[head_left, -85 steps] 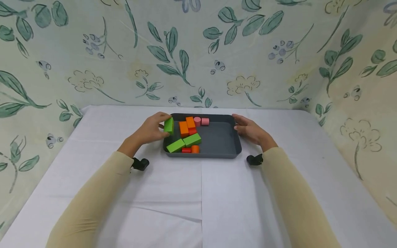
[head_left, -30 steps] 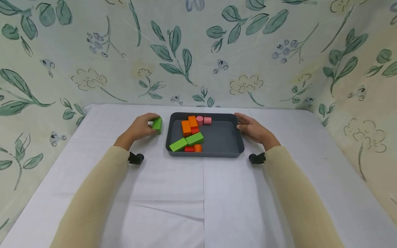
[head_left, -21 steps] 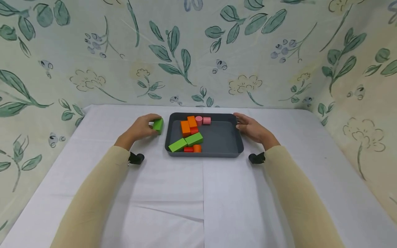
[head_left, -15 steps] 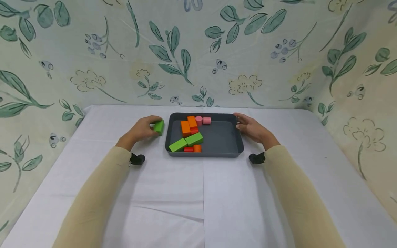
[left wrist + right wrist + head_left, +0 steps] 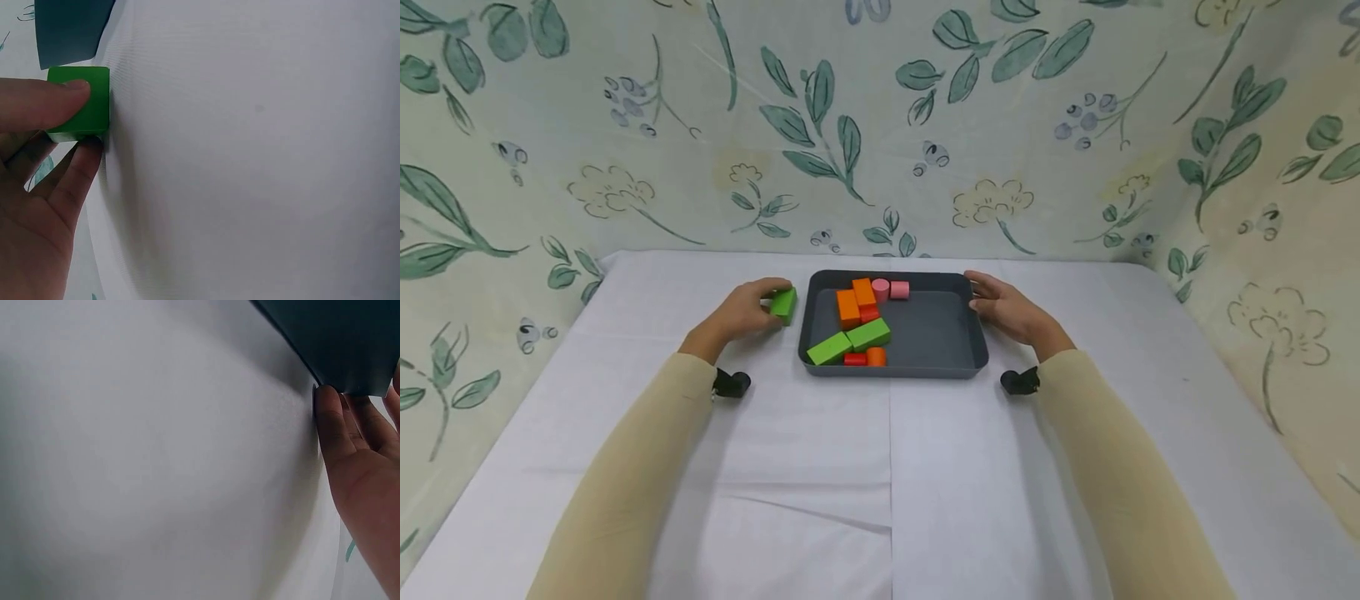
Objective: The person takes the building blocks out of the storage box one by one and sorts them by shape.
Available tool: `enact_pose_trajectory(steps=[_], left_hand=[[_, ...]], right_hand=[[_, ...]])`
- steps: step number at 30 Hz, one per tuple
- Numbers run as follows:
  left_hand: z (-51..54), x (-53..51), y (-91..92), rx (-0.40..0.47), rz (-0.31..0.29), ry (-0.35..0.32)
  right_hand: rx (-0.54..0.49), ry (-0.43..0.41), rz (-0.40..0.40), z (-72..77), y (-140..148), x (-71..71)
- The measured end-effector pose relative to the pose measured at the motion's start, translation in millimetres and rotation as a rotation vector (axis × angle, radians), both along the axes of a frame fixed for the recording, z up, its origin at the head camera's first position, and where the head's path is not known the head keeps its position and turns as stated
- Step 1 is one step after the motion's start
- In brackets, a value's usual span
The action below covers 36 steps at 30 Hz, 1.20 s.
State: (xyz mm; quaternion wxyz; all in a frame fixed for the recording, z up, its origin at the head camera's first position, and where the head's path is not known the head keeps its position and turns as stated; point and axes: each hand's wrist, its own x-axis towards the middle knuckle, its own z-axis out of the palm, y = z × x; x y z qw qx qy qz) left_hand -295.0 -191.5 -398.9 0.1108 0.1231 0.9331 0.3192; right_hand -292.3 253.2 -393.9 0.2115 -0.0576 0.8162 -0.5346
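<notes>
My left hand (image 5: 741, 311) pinches a green rectangular block (image 5: 784, 306) between thumb and fingers, just left of the dark grey tray (image 5: 932, 371). In the left wrist view the thumb lies across the block's green face (image 5: 97, 112), with fingertips against its far side and the tray's end close by. Inside the tray's left half are two green blocks (image 5: 869, 333), two orange blocks (image 5: 848, 308), two pink cylinders (image 5: 899, 290), red pieces (image 5: 855, 360) and an orange cylinder (image 5: 876, 357). At the tray's right end my right hand (image 5: 1011, 312) rests its extended fingers against the wall.
A white cloth (image 5: 805, 467) with creases covers the table. Behind it hangs a leaf-patterned curtain (image 5: 700, 167). Black wrist cameras (image 5: 732, 384) sit on both forearms.
My left hand has carried the green block leftward from the tray's left edge to beside it. Over the last second it has hardly moved. The right hand stays at the tray.
</notes>
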Motion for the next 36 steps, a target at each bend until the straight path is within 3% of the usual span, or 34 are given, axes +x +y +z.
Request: enact_pose_trajectory(steps=[5,11,17,24,30,36], left_hand=[[6.2,3.0,-0.8,-0.02,-0.033,0.006],[31.4,12.1,-4.4,-0.05,-0.092,0.126],[50.6,18.6,12.7,-0.069,-0.142,0.187],[49.6,17.6,49.3,-0.153,-0.208,0.21],[47.4,12.3,74.5,-0.23,-0.213,0.149],[40.9,6.9,85.7,-0.276,-0.242,0.098]], right_hand=[[-0.015,-0.013,-0.009,1.1,-1,0.1],[-0.021,-0.009,0.002,1.5,-2,-0.5],[-0.017,-0.01,-0.003,0.9,1,-0.7],[-0.008,-0.014,0.001,-0.6,1,0.3],[-0.009,-0.013,-0.003,-0.3,1,0.3],[-0.014,-0.014,-0.007,-1.0,2,0.7]])
